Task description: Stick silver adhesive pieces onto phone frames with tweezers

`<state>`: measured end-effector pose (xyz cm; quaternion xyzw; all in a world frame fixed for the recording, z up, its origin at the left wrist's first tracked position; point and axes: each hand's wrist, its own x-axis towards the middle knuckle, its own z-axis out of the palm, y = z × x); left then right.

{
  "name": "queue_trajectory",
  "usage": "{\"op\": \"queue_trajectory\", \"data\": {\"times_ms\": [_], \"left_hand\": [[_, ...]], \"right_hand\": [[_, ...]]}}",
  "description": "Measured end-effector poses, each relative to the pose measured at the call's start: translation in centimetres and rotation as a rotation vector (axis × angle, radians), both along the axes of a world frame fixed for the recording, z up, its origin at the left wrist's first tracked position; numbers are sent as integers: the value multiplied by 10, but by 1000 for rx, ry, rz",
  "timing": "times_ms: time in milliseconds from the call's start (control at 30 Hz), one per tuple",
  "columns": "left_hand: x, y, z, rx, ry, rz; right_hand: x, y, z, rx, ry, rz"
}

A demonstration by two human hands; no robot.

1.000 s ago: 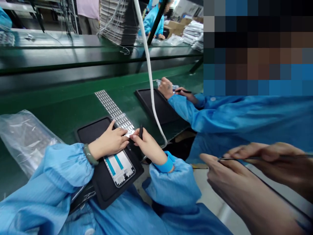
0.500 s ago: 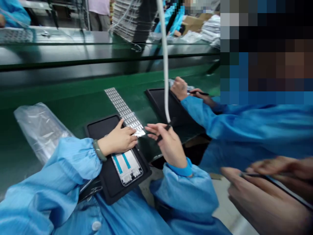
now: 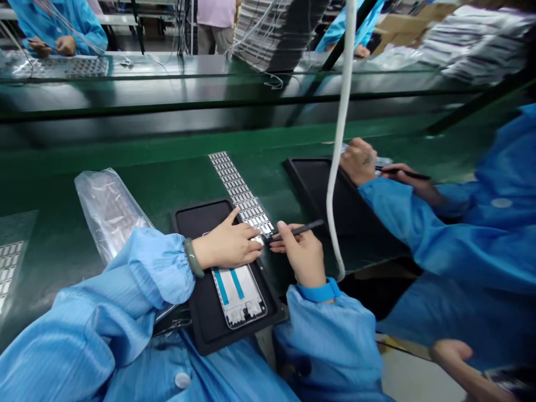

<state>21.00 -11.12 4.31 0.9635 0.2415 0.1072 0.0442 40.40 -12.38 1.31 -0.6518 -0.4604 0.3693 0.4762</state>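
Observation:
My left hand lies open, its fingers stretched over the near end of a sheet of small silver stickers. Under that hand is a phone frame with two blue strips on it, partly hidden by my palm. The frame rests in a black tray near the table's front edge. My right hand is closed round a slim black tool, apparently tweezers, whose tip meets the sheet's near end beside my left fingertips. What the tip touches is too small to tell.
A clear plastic bag lies to the left, with another sticker sheet beyond it. On the right, a co-worker's hand is over a second black tray. A white cable hangs in front of that tray.
My right hand has turned the tweezers from upright to nearly level and brought their tip to the sheet's near end. My left hand stays on the sheet. The view has swung left.

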Motion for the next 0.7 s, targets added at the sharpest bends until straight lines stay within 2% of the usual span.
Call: {"op": "queue_trajectory", "data": {"times_ms": [200,333,500,633,700], "left_hand": [[0,1,2,-55,0,14],[0,1,3,-101,11,0],[-2,1,5,-154,13,2],[-6,-1,13,-230,-128,33],[-7,-4,19,-335,-299,123]], "right_hand": [[-5,6,1,-22,31,40],[-10,3,10,-20,68,27],[-14,-3,26,84,151,-22],[-18,-8,39,149,369,-48],[-23,-11,44,135,485,-13]]}}
